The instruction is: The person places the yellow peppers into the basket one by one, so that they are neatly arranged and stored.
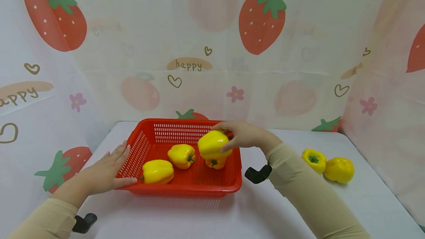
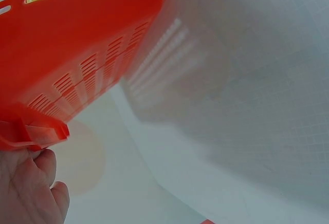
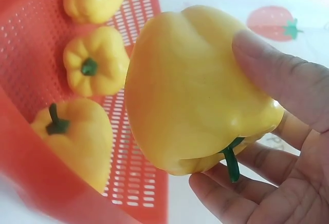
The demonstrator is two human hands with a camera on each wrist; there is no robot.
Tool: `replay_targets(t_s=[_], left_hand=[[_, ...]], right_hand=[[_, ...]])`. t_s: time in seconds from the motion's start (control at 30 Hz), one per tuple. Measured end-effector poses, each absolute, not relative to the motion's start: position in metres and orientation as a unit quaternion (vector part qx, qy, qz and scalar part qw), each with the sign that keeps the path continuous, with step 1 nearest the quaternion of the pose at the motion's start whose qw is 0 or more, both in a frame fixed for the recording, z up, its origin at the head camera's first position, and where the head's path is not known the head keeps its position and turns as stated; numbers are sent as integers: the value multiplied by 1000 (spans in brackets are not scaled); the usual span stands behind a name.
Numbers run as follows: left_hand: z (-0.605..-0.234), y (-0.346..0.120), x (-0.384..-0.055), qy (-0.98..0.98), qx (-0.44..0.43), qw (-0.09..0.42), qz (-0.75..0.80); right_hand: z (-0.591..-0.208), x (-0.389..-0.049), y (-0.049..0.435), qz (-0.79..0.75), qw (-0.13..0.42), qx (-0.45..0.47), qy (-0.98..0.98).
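My right hand (image 1: 245, 135) holds a yellow bell pepper (image 1: 212, 145) over the right side of a red plastic basket (image 1: 182, 188). In the right wrist view, the thumb lies on one side of this pepper (image 3: 190, 85) and the fingers on the other, near its green stem. Three more yellow peppers lie inside the basket: one at the front left (image 1: 158, 172), one in the middle (image 1: 180, 155), and one (image 1: 216, 163) partly hidden behind the held pepper. My left hand (image 1: 104, 172) rests at the basket's front left corner, fingers along the left rim, thumb on the front rim.
On the white table (image 1: 275, 209), to the right beyond my right forearm, two yellow peppers sit side by side, one with its stem showing (image 1: 313, 160) and one on its side (image 1: 339, 170). A strawberry-printed curtain (image 1: 212, 47) hangs behind the table and at both sides.
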State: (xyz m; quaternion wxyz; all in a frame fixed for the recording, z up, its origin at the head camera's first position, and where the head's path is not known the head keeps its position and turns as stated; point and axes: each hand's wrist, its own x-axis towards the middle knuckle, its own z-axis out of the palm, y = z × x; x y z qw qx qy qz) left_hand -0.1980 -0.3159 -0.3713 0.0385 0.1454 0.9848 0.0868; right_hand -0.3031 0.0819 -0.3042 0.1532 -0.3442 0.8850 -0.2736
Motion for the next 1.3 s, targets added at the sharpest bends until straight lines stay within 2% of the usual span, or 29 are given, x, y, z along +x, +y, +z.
replay_targets(t_s=[0.67, 1.03, 1.3], left_hand=[[-376, -320, -200, 985, 143, 41, 87], [-379, -321, -202, 985, 142, 42, 88], [-378, -321, -201, 984, 145, 44, 89]], right_hand=[[-312, -297, 73, -247, 180, -357, 883], [-320, -298, 68, -300, 222, -357, 856], [-320, -297, 71, -327, 227, -347, 849]])
